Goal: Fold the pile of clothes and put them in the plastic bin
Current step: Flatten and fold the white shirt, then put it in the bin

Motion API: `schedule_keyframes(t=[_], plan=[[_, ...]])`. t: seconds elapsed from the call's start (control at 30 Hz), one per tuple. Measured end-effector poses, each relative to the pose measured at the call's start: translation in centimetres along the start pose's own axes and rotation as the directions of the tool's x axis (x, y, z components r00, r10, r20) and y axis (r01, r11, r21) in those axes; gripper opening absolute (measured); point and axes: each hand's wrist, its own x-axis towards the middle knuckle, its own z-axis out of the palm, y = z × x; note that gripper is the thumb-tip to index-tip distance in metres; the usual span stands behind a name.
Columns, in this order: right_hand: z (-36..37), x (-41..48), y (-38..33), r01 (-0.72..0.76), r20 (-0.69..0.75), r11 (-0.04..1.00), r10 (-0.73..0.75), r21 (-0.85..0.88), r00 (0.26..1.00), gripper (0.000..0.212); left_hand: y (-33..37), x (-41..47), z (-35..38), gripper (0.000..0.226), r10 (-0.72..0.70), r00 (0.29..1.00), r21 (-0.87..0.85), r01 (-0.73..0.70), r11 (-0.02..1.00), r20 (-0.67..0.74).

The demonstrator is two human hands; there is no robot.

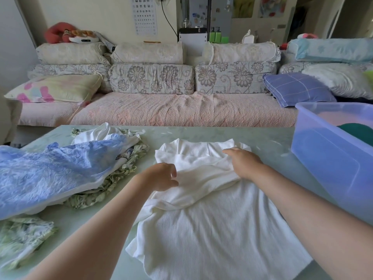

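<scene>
The white shirt (212, 229) lies on the table (201, 134), long axis pointing away from the person. The right hand (245, 163) presses its far end, fingers nearly straight; the left hand (161, 176) curls at the fold, grip unclear. The plastic bin (327, 158) stands nearer the right hand.

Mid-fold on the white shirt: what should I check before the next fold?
1. White shirt flat on the table: ok, lower part spread, top folded over.
2. Right hand pressing the fold: ok, fingers straight on the cloth.
3. Left hand grip on the folded edge: cannot tell, fingers curled over the cloth.
4. Plastic bin open, at the right: ok.
5. Pile of clothes off the shirt: ok, it lies to the left with no overlap.
</scene>
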Motion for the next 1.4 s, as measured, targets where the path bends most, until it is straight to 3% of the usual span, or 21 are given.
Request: schedule_keyframes(t=[0.1,0.23,0.3,0.37,0.43,0.5,0.57,0.63,0.7,0.8,0.9,0.97,1.13,1.2,1.23,1.3,1.4], plan=[[0.9,1.4,0.9,0.016,0.043,0.997,-0.013,-0.070,0.999,0.052,0.4,0.4,-0.3,0.031,-0.017,0.999,0.045,0.015,0.999,0.043],[1.5,2.8,1.4,-0.034,-0.058,0.999,0.036,0.030,0.998,0.019,0.4,1.6,-0.8,0.022,-0.080,0.996,-0.128,0.074,0.989,-0.040],[1.1,3.3,1.3,-0.119,-0.134,0.982,0.138,0.145,0.981,0.023,0.1,2.3,-1.2,0.020,-0.122,0.978,-0.207,0.086,0.975,-0.169],[0.8,3.4,1.2,-0.188,-0.235,0.956,0.241,0.226,0.942,0.027,-0.3,2.7,-1.2,0.018,-0.133,0.941,-0.153,0.089,0.984,-0.310],[0.9,3.2,1.1,-0.182,-0.276,0.955,0.244,0.234,0.930,0.034,-0.7,2.6,-0.6,0.023,-0.104,0.905,-0.035,0.098,0.995,-0.413],[1.4,2.7,0.9,-0.136,-0.217,0.975,0.174,0.178,0.961,0.051,-1.0,2.7,0.7,0.035,0.039,0.889,0.108,0.012,0.994,-0.457],[1.7,2.1,0.3,-0.063,-0.165,0.994,0.078,0.093,0.983,0.060,-1.1,2.2,1.7,0.032,0.204,0.894,0.134,-0.163,0.977,-0.398],[1.8,1.5,-0.2,0.037,-0.107,0.998,-0.032,0.049,0.994,0.061,-1.3,1.5,2.2,0.035,0.244,0.934,0.041,-0.242,0.969,-0.262],[2.1,0.9,-0.5,0.075,0.047,0.997,-0.076,0.032,0.996,0.063,-2.0,0.6,2.5,0.048,0.197,0.968,-0.038,-0.205,0.978,-0.156],[2.7,0.1,-0.4,0.019,0.244,0.998,-0.003,-0.064,0.970,0.063,-3.6,-0.7,2.3,0.062,0.143,0.988,-0.065,-0.147,0.987,-0.057],[2.1,-0.1,-1.9,0.000,0.243,0.983,0.044,-0.182,0.969,0.065,-5.0,-2.2,1.6,0.057,0.108,0.993,-0.043,-0.110,0.993,-0.042],[1.6,-0.4,-4.1,0.068,0.215,0.967,-0.015,-0.245,0.977,0.068,-5.5,-3.2,1.1,0.045,0.117,0.990,0.002,-0.117,0.993,-0.079],[1.8,-2.5,-10.3,0.259,0.221,0.965,-0.258,0.024,0.941,0.056,-6.6,-5.0,0.1,0.018,0.072,0.996,0.139,-0.065,0.988,-0.046],[2.9,-3.2,-12.0,0.298,0.290,0.954,-0.288,0.011,0.913,0.052,-6.8,-5.5,-0.2,0.002,-0.005,0.997,0.161,-0.007,0.987,0.071],[3.4,-3.4,-12.4,0.305,0.311,0.952,-0.281,-0.030,0.908,0.051,-6.9,-5.7,-0.3,0.010,-0.063,0.991,0.149,0.044,0.988,0.122],[4.1,-3.6,-12.8,0.291,0.315,0.953,-0.252,-0.083,0.915,0.051,-7.2,-5.7,-0.2,0.026,-0.144,0.986,0.028,0.142,0.990,0.085],[3.9,-3.8,-13.1,0.268,0.313,0.961,-0.233,-0.073,0.921,0.050,-8.3,-5.2,0.8,0.029,-0.136,0.974,-0.020,0.134,0.991,-0.184]])
